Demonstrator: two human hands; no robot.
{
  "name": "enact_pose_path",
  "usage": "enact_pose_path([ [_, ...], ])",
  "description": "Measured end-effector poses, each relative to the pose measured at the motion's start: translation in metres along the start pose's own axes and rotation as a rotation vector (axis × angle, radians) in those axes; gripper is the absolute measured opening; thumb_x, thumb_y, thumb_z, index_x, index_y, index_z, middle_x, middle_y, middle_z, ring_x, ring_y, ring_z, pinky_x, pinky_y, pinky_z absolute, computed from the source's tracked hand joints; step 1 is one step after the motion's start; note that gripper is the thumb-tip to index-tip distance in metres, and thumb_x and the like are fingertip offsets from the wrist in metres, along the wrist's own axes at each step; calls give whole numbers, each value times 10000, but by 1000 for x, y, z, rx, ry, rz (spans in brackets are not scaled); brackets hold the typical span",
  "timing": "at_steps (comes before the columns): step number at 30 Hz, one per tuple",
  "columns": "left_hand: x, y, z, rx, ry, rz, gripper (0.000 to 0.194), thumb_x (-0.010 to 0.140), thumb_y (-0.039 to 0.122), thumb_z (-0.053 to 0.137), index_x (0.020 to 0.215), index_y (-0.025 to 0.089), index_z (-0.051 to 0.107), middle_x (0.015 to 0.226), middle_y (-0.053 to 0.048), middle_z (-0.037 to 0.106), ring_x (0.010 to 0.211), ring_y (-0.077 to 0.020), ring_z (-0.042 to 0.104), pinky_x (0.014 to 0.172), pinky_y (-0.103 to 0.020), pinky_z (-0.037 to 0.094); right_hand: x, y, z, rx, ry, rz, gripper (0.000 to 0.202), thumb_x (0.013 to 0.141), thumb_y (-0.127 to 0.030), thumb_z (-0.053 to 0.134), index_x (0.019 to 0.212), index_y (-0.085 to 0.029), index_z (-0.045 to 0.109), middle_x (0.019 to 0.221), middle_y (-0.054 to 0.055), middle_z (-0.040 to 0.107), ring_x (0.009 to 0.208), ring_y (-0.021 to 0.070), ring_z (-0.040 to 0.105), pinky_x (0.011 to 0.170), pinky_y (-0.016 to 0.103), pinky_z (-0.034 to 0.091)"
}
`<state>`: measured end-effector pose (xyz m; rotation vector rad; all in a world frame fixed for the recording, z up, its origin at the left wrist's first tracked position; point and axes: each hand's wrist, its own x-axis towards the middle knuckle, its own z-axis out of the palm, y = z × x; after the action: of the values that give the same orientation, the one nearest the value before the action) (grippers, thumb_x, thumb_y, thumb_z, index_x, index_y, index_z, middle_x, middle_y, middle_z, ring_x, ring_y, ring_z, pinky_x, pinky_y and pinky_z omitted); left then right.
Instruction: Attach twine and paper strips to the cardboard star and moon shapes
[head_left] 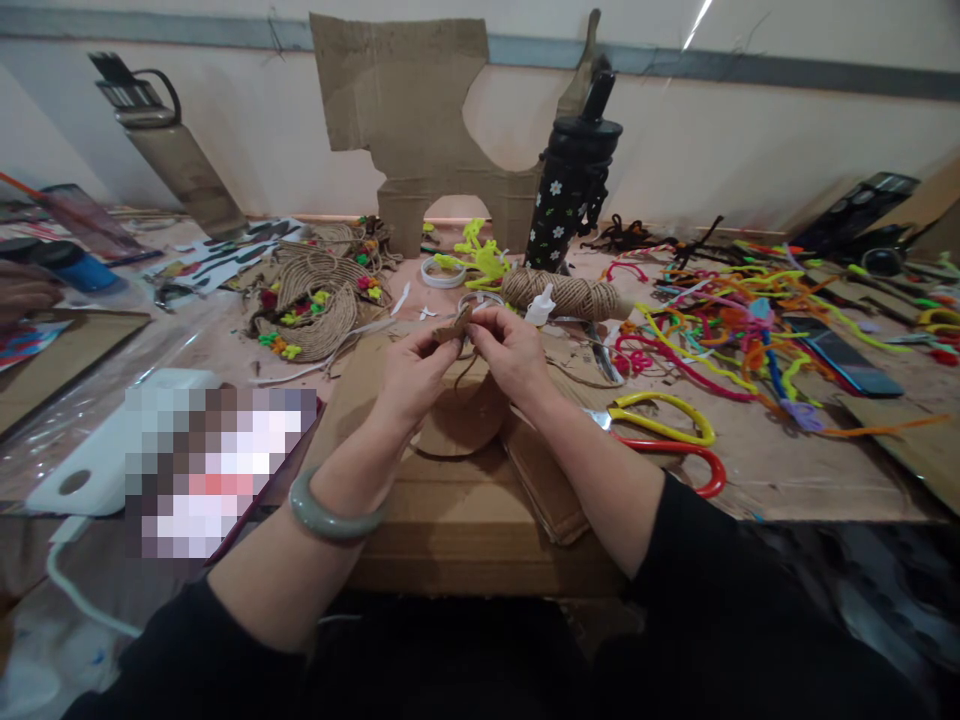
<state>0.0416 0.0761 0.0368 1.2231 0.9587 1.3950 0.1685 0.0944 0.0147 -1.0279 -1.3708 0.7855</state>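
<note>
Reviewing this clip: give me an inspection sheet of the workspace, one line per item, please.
Surface: table, littered; cardboard box before the person.
Things in work: small brown piece between both hands; thin cord and cardboard disc below.
Clutter: twine roll, scissors, colourful fuzzy stems, coiled cord pieces, two phones.
Left hand: pinching the piece.
Right hand: fingertips at the piece; exact grip unclear.
Cables: white cable plugged into white device, left.
Surroundings: pale wall, cut-out cardboard, bottles, another person's hand far left.
</note>
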Motion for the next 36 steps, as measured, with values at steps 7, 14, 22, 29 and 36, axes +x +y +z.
enact_pose_path([
  [7,1,-1,0,-8,11,-30,29,648,182,732,673,191,720,677,9,648,697,-128,562,739,-266,455,0,3,-1,4,-10,22,178,787,-328,575,864,-188,655,714,-21,611,648,94,511,644,263,414],
  [14,0,1,0,19,10,-13,55,622,217,725,642,176,694,642,13,633,673,-126,556,732,-266,469,1,1,-2,2,-22,19,236,768,-344,587,888,-162,677,739,-7,628,663,97,523,668,270,418],
  [22,2,-3,-3,-14,-12,5,102,605,241,729,682,178,709,664,11,660,652,-116,558,726,-266,476,1,-2,-3,-36,-44,11,191,771,-301,584,875,-163,665,740,-4,619,691,107,543,691,276,438],
  [29,1,-3,-3,6,-15,25,70,624,230,728,665,178,707,675,3,669,705,-137,596,777,-286,488,1,-3,-2,8,-32,26,175,750,-302,602,841,-165,659,681,-29,594,656,92,519,693,273,440],
  [36,1,-3,-3,10,-1,6,77,616,235,733,649,172,704,641,14,649,655,-121,565,741,-270,476,2,-6,-2,19,-30,60,132,738,-285,615,791,-166,634,672,-35,574,635,86,512,667,266,431],
])
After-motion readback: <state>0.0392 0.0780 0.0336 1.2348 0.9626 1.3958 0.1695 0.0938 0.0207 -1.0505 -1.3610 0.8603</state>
